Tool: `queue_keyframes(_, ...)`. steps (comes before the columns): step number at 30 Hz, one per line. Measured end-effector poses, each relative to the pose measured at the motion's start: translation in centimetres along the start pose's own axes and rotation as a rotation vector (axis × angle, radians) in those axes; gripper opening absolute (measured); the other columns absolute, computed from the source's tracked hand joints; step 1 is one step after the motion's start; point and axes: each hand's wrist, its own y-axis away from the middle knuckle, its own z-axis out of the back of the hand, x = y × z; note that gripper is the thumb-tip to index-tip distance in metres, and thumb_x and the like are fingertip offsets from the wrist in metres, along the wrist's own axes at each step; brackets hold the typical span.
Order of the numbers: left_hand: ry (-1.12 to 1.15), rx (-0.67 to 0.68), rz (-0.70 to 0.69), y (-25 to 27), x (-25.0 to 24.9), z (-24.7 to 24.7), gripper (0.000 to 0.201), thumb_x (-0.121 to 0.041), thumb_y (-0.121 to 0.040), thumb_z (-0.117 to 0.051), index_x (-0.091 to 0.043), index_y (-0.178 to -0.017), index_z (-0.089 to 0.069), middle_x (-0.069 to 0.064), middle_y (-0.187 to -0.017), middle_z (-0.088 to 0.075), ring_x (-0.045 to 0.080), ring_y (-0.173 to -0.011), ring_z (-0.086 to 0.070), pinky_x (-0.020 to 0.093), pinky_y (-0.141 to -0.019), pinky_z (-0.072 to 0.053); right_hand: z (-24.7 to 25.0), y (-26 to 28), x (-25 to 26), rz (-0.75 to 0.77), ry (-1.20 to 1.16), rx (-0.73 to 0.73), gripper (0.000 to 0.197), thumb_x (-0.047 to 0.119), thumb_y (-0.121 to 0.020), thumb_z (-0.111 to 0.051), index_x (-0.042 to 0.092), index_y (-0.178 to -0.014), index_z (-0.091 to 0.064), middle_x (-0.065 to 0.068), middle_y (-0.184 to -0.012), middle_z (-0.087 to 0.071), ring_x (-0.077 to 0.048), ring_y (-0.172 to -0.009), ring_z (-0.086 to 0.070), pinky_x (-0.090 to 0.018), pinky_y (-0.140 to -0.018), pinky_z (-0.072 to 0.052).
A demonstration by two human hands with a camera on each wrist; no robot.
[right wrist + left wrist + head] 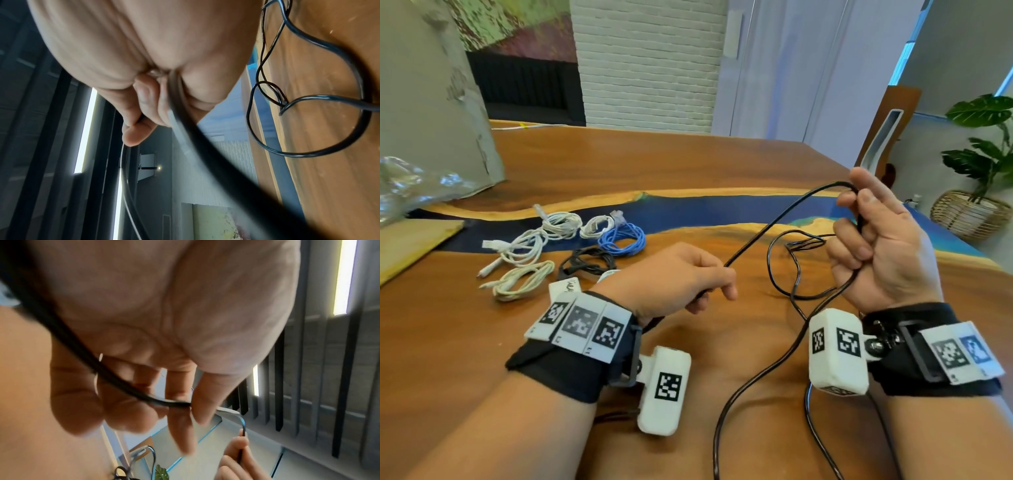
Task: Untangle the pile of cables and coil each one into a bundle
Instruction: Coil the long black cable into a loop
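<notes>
Left hand: pinching long thin black cable between thumb and fingers.
Right hand: raised, fist clamped round same cable.
Cable: strung between hands, slack looping on brown wooden bench.
Far left: coiled white, blue, black bundles.

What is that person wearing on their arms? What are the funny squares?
Both forearms are bare, with no sleeves. Each wrist has a wide black band wrapped round it. White tiles printed with black-and-white checker squares sit on top of each band. A small white box, with the same squares on it, sticks out from each band on a black bracket.
</notes>
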Motion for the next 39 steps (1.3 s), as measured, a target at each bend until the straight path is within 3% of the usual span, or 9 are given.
queue_keyframes(7, 0.641, -0.518, -0.001, -0.6, -0.7, 1.4, 0.040, -0.042, -0.110, -0.036, -0.016, -0.084, -0.055, -0.006, -0.056, -0.029, 0.013, -0.044, -0.022, 0.028, -0.046, -0.028, 1.2, -0.5, -0.1, -0.124, 0.457, -0.055, 0.029, 0.009, -0.105, -0.047, 0.017, -0.116, -0.072, 0.003, -0.091, -0.074, -0.012, -0.059, -0.048, -0.023, -0.049, -0.036)
queue_keyframes(12, 0.742, -0.568, -0.068, -0.7, -0.8, 1.3, 0.035, -0.025, -0.111, -0.036, -0.009, -0.093, -0.061, -0.003, -0.059, -0.039, 0.013, -0.045, -0.035, 0.027, -0.047, -0.038, -0.7, 0.2, -1.7, -0.075, 0.975, 0.025, 0.053, -0.002, -0.097, -0.057, 0.030, -0.138, -0.061, 0.008, -0.134, -0.067, -0.010, -0.115, -0.064, -0.036, -0.100, -0.053)
queue_keyframes(14, 0.727, -0.515, -0.079, -0.6, -1.0, 0.9, 0.030, -0.018, -0.109, -0.038, -0.007, -0.094, -0.062, -0.001, -0.060, -0.043, 0.014, -0.045, -0.038, 0.027, -0.048, -0.039, -1.5, 0.6, -1.7, -0.044, 0.973, 0.068, 0.060, -0.001, -0.096, -0.058, 0.036, -0.142, -0.056, 0.013, -0.138, -0.063, -0.031, -0.122, -0.061, -0.052, -0.107, -0.050)
queue_keyframes(18, 0.604, -0.303, -0.039, -0.1, -1.3, 0.4, 0.031, -0.025, -0.109, -0.040, -0.009, -0.093, -0.061, -0.005, -0.056, -0.026, 0.010, -0.043, -0.016, 0.025, -0.043, -0.016, -3.0, 1.5, -2.1, -0.011, 1.054, 0.248, 0.037, 0.022, -0.100, -0.062, 0.039, -0.132, -0.062, 0.014, -0.117, -0.072, 0.003, -0.112, -0.064, -0.021, -0.099, -0.049)
queue_keyframes(23, 0.814, -0.102, -0.082, 0.7, -2.0, 0.6, 0.040, -0.031, -0.107, -0.039, -0.011, -0.084, -0.066, -0.006, -0.058, -0.013, 0.011, -0.045, -0.005, 0.027, -0.044, -0.009, -2.9, 1.6, -2.4, -0.009, 0.970, 0.295, 0.023, 0.017, -0.103, -0.057, 0.026, -0.112, -0.077, 0.000, -0.061, -0.054, -0.010, -0.054, -0.048, -0.020, -0.052, -0.042)
queue_keyframes(28, 1.238, -0.170, -0.228, 0.4, -2.6, 0.9, 0.036, -0.030, -0.108, -0.037, -0.011, -0.091, -0.063, -0.008, -0.059, -0.024, 0.007, -0.043, -0.019, 0.020, -0.043, -0.023, -4.1, 2.1, -2.7, -0.128, 1.082, 0.561, 0.033, 0.019, -0.106, -0.051, 0.035, -0.130, -0.066, 0.002, -0.064, -0.060, 0.001, -0.057, -0.052, -0.010, -0.062, -0.042)
queue_keyframes(32, 1.372, -0.319, -0.356, 0.1, -2.5, 1.2, 0.037, -0.030, -0.110, -0.035, -0.010, -0.109, -0.066, -0.005, -0.077, -0.066, 0.009, -0.069, -0.064, 0.024, -0.072, -0.054, -5.8, 3.0, -3.8, -0.214, 1.219, 0.782, 0.043, 0.028, -0.109, -0.048, 0.067, -0.100, -0.066, -0.001, -0.070, -0.069, -0.017, -0.092, -0.071, -0.044, -0.097, -0.051)
queue_keyframes(36, 1.050, -0.371, -0.356, -0.3, -2.2, 0.4, 0.037, -0.029, -0.111, -0.030, -0.015, -0.120, -0.062, -0.003, -0.107, -0.076, 0.018, -0.112, -0.070, 0.040, -0.108, -0.044, -6.9, 3.8, -3.9, -0.253, 1.250, 0.854, 0.029, 0.033, -0.108, -0.047, 0.037, -0.127, -0.068, 0.002, -0.063, -0.062, -0.014, -0.064, -0.059, -0.037, -0.078, -0.052)
queue_keyframes(39, 0.618, -0.370, -0.286, -0.3, -2.0, -0.9, 0.031, -0.020, -0.111, -0.037, -0.013, -0.123, -0.065, 0.002, -0.112, -0.077, 0.024, -0.107, -0.073, 0.040, -0.104, -0.051, -7.0, 4.2, -3.4, -0.262, 1.198, 0.821, 0.025, 0.037, -0.103, -0.056, 0.028, -0.100, -0.079, 0.006, -0.055, -0.056, -0.005, -0.054, -0.050, -0.036, -0.066, -0.050)
